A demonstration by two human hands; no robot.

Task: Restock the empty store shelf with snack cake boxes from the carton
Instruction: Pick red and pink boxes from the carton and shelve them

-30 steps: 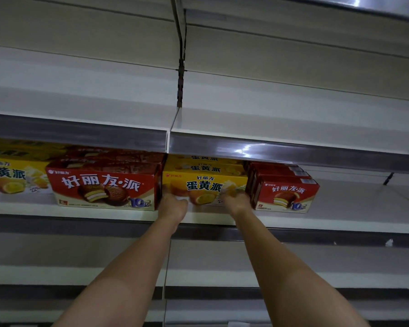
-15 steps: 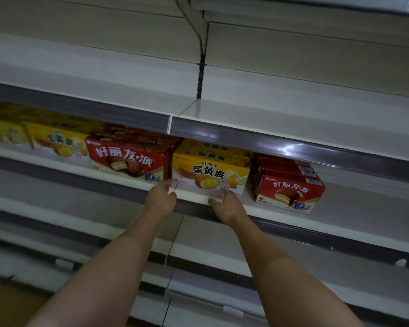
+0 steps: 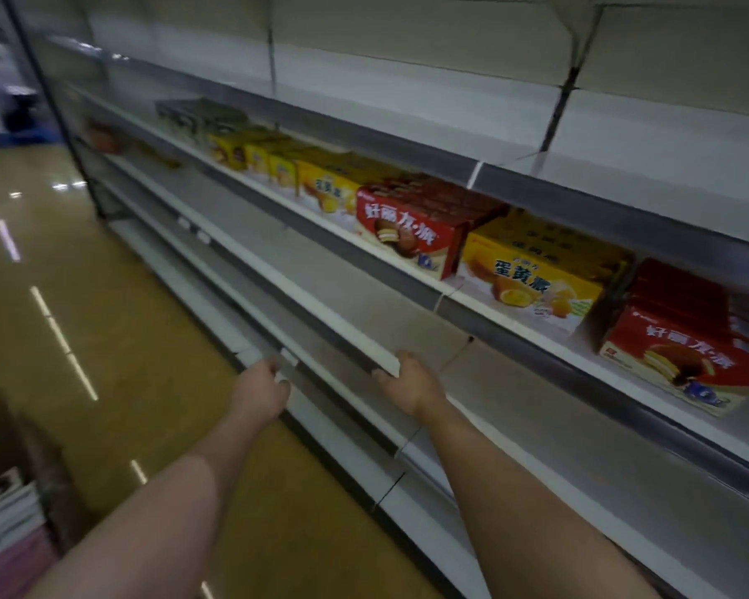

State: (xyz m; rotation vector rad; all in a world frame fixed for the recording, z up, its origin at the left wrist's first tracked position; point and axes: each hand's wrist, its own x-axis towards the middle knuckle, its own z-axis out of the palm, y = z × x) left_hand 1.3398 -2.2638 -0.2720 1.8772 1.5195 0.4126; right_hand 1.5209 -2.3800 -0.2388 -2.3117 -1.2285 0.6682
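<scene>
A row of snack cake boxes stands on one shelf (image 3: 407, 270): a yellow box (image 3: 532, 278) between a long red box (image 3: 411, 231) and another red box (image 3: 684, 352), with more yellow boxes (image 3: 277, 166) farther left. Both my hands hang in front of the lower shelves and hold nothing. My left hand (image 3: 260, 389) has loosely curled fingers. My right hand (image 3: 407, 382) is relaxed, close to the white edge of a lower shelf (image 3: 321, 313). The carton is at the bottom left (image 3: 14, 447), mostly out of frame.
The shelves above and below the stocked row are bare. A shiny tan floor (image 3: 104, 339) runs along the left of the shelving. Stacked paper or packs (image 3: 5, 512) show at the bottom left corner. The aisle's far end is blurred.
Both hands let go of the yellow box and dropped away from the shelf. My view swung left and down, bringing the floor and aisle into sight.
</scene>
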